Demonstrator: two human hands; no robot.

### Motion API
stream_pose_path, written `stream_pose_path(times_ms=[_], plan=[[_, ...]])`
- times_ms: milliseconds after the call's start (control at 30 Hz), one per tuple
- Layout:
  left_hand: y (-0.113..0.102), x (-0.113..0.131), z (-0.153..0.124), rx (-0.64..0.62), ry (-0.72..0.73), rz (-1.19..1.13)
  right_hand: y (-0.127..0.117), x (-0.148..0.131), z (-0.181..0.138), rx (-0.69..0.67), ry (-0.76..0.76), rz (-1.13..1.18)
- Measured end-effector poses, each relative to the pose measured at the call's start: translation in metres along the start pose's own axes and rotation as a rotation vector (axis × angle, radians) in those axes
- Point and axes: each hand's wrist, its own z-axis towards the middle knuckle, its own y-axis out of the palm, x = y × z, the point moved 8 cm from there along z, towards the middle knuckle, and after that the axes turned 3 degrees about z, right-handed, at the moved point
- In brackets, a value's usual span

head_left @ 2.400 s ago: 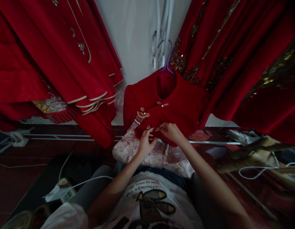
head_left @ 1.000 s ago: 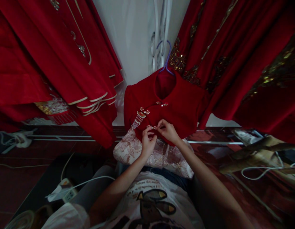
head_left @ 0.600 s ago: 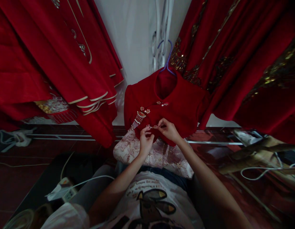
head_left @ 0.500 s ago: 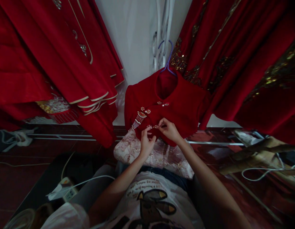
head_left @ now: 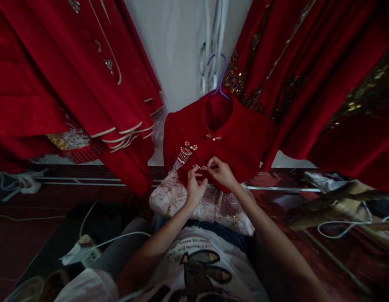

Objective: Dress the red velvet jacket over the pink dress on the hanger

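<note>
Red velvet short jacket (head_left: 241, 142) hangs at the centre of the frame from a thin purple wire hanger (head_left: 220, 75), its round neckline facing up and its hem draped over a pale pink embroidered skirt (head_left: 172, 195) just below. Low on its front, a small pearl-and-gold clasp (head_left: 203, 167) sits between the person's two hands. The left hand (head_left: 195, 186) comes up from the lower middle of the frame with thumb and fingertips pinched on the clasp's left end. The right hand (head_left: 222, 173) meets it from the right, fingers curled and nipping the other end along with the velvet edge. The two hands almost touch.

Above them, a second pearl clasp (head_left: 213, 137) lies closed near the neckline, and a red fan-shaped brooch with a beaded tassel (head_left: 185, 152) hangs to its left. Long red robes with cream piping (head_left: 71, 75) fill the upper left, and red robes with gold embroidery (head_left: 307, 63) fill the upper right, with a white wall (head_left: 175, 46) between them. A white power strip (head_left: 83, 251) lies at the lower left, near the person's white printed T-shirt (head_left: 197, 268).
</note>
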Motion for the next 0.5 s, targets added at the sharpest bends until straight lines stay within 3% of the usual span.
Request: stream_pose_path(times_ms=[367, 500], plan=[[-0.0002, -0.0038, 0.0073, 0.003, -0.024, 0.025, 0.01, 0.0087, -0.0035, 0.075, 0.01, -0.005], [0.0005, 0.0017, 0.0059, -0.026, 0.065, 0.202, 0.0105, 0.0102, -0.004, 0.1, -0.011, -0.071]])
